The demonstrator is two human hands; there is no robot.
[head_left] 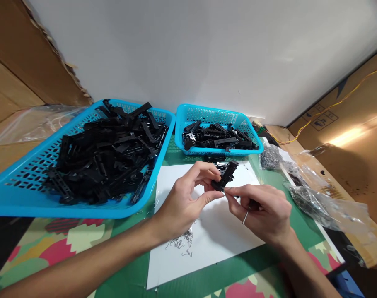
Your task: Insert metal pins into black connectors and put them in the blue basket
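holding a black plastic part (226, 175) between both hands, left (182, 203), right (264, 213).

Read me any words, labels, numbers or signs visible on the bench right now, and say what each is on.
No words or numbers are legible.
Cardboard panel at right: printed handling symbols in a frame, too small and blurred to read.
Black plastic part pinched between left hand and right hand: no marking shows.
Large blue basket, small blue basket, white sheet: no text shows.
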